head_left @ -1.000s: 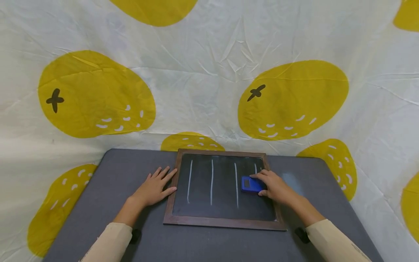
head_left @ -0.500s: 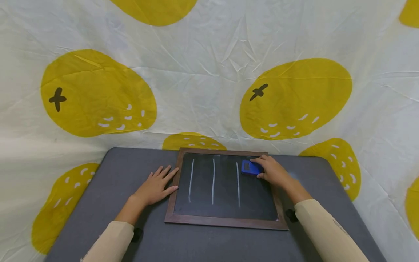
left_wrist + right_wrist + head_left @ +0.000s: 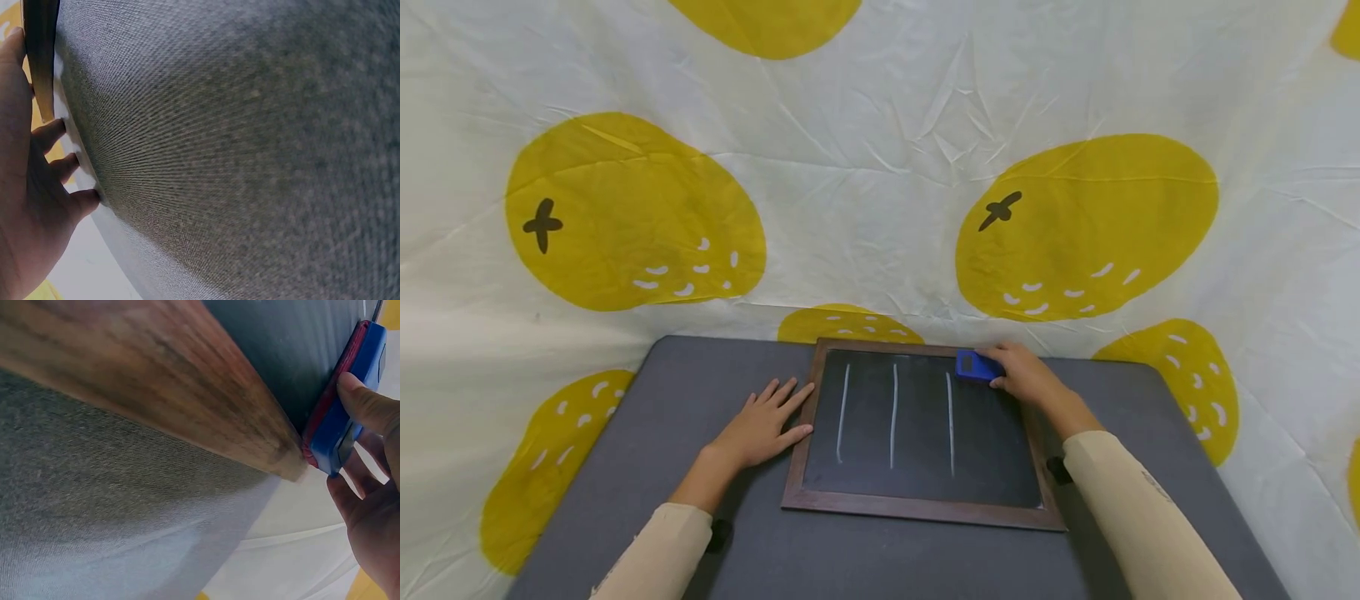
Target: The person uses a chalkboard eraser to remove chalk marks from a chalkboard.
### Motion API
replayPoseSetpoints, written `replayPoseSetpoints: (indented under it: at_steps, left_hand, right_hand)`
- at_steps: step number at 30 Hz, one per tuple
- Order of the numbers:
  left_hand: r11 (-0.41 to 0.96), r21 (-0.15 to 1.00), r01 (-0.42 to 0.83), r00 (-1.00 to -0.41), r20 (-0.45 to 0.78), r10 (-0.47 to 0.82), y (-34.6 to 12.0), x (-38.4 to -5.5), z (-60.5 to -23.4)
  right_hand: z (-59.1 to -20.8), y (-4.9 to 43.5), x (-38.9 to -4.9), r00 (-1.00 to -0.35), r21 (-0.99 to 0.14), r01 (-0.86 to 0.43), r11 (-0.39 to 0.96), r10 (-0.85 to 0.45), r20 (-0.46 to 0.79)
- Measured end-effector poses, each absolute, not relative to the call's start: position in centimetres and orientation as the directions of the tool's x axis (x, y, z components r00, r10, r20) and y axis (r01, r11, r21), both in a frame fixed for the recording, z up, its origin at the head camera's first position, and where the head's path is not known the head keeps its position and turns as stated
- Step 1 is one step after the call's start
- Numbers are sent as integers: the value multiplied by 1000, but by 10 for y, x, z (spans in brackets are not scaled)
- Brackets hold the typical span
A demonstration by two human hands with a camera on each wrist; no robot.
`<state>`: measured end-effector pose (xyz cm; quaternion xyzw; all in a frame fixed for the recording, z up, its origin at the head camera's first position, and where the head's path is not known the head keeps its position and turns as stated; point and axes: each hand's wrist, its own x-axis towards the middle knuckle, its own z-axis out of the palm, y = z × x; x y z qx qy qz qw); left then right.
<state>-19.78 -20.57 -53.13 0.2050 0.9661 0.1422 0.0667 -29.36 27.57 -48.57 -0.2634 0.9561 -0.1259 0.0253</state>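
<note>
A blackboard point(image 3: 917, 425) in a brown wooden frame lies on the grey table, with three upright chalk lines on its left and middle parts. My right hand point(image 3: 1026, 379) grips a blue chalkboard eraser point(image 3: 976, 367) at the board's far right corner. In the right wrist view the eraser point(image 3: 347, 400) shows a red felt underside against the board, with the thumb on one side and fingers on the other. My left hand point(image 3: 763, 427) lies with fingers spread at the left side of the frame, thumb and index finger touching the wood, other fingertips on the table.
The grey table point(image 3: 880, 558) extends around the board. Directly behind its far edge hangs a white cloth point(image 3: 865, 225) printed with yellow fruit shapes. The board's wooden frame point(image 3: 187, 381) forms a raised border near my right hand.
My right hand has slid the eraser away from me, up the board's right side to the far edge. The fourth chalk line there has vanished. The left hand keeps its place.
</note>
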Motion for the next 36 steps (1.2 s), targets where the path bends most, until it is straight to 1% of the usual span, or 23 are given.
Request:
replayPoseSetpoints:
  at_steps: [13, 20, 31, 36]
  left_hand:
    - [874, 313, 372, -910, -61, 409, -206, -198, -532]
    - [874, 316, 370, -911, -62, 408, -207, -198, -533]
    - [874, 318, 368, -910, -71, 409, -207, -198, -530]
    - [876, 313, 366, -909, -80, 408, -207, -197, -529]
  right_hand:
    - [-480, 276, -297, -843, -253, -522, 815, -539, 3]
    - [-478, 275, -294, -839, -284, -511, 811, -543, -41]
    - [-472, 272, -294, -834, -280, -482, 830, -532, -143]
    - [-471, 271, -291, -831, -277, -484, 830, -535, -151]
